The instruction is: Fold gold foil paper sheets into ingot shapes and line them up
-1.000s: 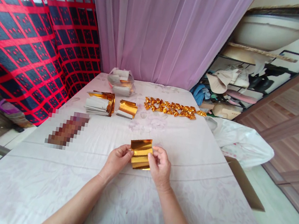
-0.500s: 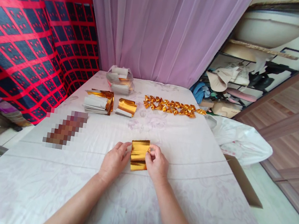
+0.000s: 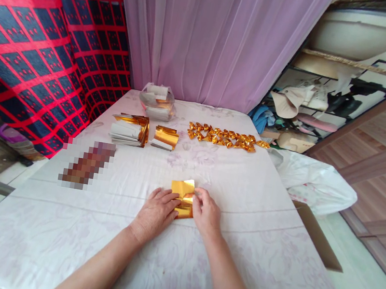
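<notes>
A creased sheet of gold foil paper (image 3: 183, 188) lies on the cloth-covered table (image 3: 173, 268) in front of me. My left hand (image 3: 158, 211) rests flat with outstretched fingers, their tips over the sheet's left side. At the right edge, my right hand (image 3: 206, 211) pinches the paper between thumb and forefinger. Farther back stand a thick stack of gold and white paper (image 3: 127, 133) and a smaller stack of gold sheets (image 3: 165, 137). Folded gold foil pieces (image 3: 228, 138) lie in rows at the back right.
A clear plastic bag of paper (image 3: 156, 102) sits at the table's far edge. To the left is a pixelated reddish-brown patch (image 3: 89, 164). Beyond the right edge are a white plastic bag (image 3: 318, 184), a cardboard piece (image 3: 317, 237) and a loaded shelf (image 3: 317, 74).
My left hand has moved right, from beside the sheet's left edge to flat on top of it. The right hand keeps its pinch. The view has shifted slightly.
</notes>
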{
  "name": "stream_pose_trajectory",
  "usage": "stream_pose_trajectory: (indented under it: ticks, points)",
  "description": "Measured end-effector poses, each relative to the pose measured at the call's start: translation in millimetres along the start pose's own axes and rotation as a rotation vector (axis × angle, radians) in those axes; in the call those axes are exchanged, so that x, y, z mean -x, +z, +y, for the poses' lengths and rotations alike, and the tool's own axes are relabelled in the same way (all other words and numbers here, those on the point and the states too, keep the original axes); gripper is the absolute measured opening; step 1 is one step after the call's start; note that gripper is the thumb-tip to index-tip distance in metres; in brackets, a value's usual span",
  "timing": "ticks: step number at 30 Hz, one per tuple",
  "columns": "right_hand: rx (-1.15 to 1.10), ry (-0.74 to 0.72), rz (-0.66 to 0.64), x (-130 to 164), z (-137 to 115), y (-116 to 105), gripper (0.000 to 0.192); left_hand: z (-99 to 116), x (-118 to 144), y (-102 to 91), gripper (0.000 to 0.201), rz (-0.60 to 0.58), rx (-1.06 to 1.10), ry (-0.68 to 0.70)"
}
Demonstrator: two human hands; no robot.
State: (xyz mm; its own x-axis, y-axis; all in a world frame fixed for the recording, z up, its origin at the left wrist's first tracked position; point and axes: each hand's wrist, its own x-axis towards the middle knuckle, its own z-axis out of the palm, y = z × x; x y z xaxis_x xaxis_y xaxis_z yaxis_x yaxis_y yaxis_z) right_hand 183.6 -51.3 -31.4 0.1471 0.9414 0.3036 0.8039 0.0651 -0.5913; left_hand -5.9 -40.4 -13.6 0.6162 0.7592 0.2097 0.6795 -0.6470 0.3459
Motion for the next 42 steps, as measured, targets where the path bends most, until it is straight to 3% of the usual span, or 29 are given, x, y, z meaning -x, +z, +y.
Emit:
stream_pose_trajectory:
  ticks: [5, 12, 22, 27, 31, 35, 40, 42]
  points:
    - [-0.087, -0.093, -0.086, 6.2, 10.8, -13.9, 0.031, -0.6, -0.8, 0.1, 0.027, -0.001, 0.027, -0.016]
    - [-0.191, -0.301, -0.203, 13.2, 26.4, -22.8, 0.055, -2.6, -1.7, 0.9, 0.028, 0.016, 0.033, -0.006]
    - [-0.138, -0.385, -0.269, 15.0, 27.9, -33.3, 0.037, -7.5, -3.6, 2.2, 0.031, 0.033, 0.087, -0.005]
    - [-0.116, -0.409, -0.267, 18.2, 26.0, -35.9, 0.041, -8.1, -3.7, 1.0, 0.035, 0.03, 0.099, 0.0]
    - [-0.072, -0.409, -0.311, 20.6, 20.1, -39.5, 0.045, -6.7, -3.4, -1.4, 0.031, 0.023, 0.112, -0.007]
    - [-0.01, -0.379, -0.305, 20.1, 12.7, -40.4, 0.034, -4.7, -2.6, -6.7, 0.023, -0.004, 0.125, -0.002]
    - [0.049, -0.378, -0.266, 19.0, 7.8, -39.0, 0.024, -5.1, -1.5, -12.7, 0.043, -0.051, 0.148, 0.021]
    - [0.066, -0.389, -0.249, 19.3, 7.1, -38.9, 0.023, -5.6, -1.4, -13.5, 0.042, -0.053, 0.145, 0.021]
